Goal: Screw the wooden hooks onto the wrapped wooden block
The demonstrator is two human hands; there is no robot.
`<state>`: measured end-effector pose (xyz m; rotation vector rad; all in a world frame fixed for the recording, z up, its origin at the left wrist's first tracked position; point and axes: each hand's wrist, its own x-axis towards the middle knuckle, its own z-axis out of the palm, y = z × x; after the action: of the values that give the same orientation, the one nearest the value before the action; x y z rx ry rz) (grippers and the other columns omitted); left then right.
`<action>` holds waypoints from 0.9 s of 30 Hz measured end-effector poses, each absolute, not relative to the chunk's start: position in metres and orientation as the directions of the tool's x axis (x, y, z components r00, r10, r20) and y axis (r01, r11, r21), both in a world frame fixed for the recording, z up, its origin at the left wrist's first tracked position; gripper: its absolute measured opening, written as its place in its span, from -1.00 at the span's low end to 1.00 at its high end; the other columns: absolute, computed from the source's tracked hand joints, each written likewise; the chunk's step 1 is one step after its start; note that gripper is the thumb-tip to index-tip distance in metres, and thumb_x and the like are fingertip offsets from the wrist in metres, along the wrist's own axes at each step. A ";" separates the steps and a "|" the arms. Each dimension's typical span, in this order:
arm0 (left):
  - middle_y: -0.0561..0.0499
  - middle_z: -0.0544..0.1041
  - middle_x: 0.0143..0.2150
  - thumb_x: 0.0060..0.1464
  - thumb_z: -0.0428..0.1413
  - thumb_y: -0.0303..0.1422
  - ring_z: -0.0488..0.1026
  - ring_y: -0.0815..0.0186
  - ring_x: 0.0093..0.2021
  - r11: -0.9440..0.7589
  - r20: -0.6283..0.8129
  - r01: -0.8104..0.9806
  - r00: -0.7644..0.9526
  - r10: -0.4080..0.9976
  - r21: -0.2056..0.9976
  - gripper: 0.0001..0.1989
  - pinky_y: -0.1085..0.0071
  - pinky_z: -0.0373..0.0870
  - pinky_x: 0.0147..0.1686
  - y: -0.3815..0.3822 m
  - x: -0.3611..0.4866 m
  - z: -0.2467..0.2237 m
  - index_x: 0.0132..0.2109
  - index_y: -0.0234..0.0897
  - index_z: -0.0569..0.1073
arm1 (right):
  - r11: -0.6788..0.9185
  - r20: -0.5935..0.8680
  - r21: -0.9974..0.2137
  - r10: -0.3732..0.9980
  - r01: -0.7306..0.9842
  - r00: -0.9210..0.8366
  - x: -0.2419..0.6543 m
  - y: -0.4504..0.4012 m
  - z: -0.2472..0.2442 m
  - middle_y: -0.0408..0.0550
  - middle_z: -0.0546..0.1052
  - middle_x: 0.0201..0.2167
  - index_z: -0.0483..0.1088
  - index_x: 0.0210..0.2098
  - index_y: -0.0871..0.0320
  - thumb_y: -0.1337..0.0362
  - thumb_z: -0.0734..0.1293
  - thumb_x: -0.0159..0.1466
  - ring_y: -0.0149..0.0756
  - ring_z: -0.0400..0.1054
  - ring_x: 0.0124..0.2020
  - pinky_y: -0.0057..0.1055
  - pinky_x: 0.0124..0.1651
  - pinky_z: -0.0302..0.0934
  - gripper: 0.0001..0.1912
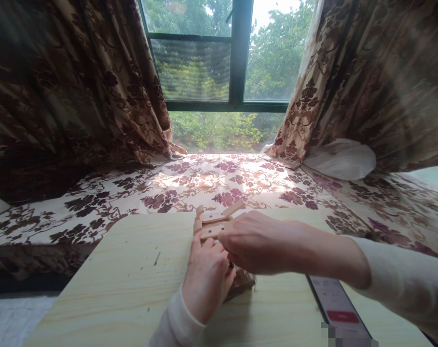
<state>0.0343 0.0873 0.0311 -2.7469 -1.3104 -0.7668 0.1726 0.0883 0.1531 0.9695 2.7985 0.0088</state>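
wooden frame sits gripped in the left hand; whether the curled right hand grips anything is hidden. a phone and thin metal piece lie on the worktop.

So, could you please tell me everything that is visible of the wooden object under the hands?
The wooden object is on the pale table, its middle hidden by the hands. Its far end shows light, smooth-looking strips; two run crosswise with small dark spots, perhaps screws or holes, and another slants toward the right. A dark brown part shows nearer; its join is hidden. The left hand touches the object; the right hand is over it, contact unclear.
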 end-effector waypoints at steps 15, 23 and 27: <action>0.11 0.54 -0.22 0.01 0.09 -0.44 0.39 0.17 -0.10 -0.704 0.340 0.691 0.631 0.698 0.163 -0.78 -0.12 -0.33 0.22 0.092 0.034 0.040 -0.19 -0.06 0.50 | 0.759 -0.184 0.017 0.642 0.650 -0.744 0.181 0.095 0.153 -0.02 0.48 -0.53 0.40 -0.46 0.23 0.39 0.19 0.15 -0.39 0.23 -0.56 -0.43 -0.56 -0.12 -0.83; 0.04 0.52 -0.26 -0.01 0.08 -0.45 0.37 0.13 -0.09 -0.670 0.315 0.721 0.603 0.733 0.179 -0.85 -0.11 -0.09 0.16 0.089 0.033 0.041 -0.30 -0.14 0.51 | 0.704 -0.180 0.029 0.702 0.709 -0.690 0.177 0.096 0.160 -0.01 0.50 -0.51 0.41 -0.42 0.23 0.34 0.19 0.17 -0.37 0.27 -0.54 -0.42 -0.55 -0.14 -0.83; 0.04 0.53 -0.25 -0.02 0.10 -0.45 0.38 0.11 -0.11 -0.657 0.301 0.726 0.593 0.747 0.200 -0.83 -0.02 0.13 0.03 0.086 0.033 0.044 -0.25 -0.12 0.50 | 0.751 -0.160 0.006 0.653 0.661 -0.741 0.181 0.093 0.159 -0.05 0.48 -0.50 0.40 -0.33 0.23 0.37 0.25 0.13 -0.37 0.28 -0.51 -0.42 -0.53 -0.12 -0.87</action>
<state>0.0334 0.0864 0.0436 -2.8540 -1.3210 -0.5811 0.1806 0.0927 0.1595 1.0557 2.7960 -0.0764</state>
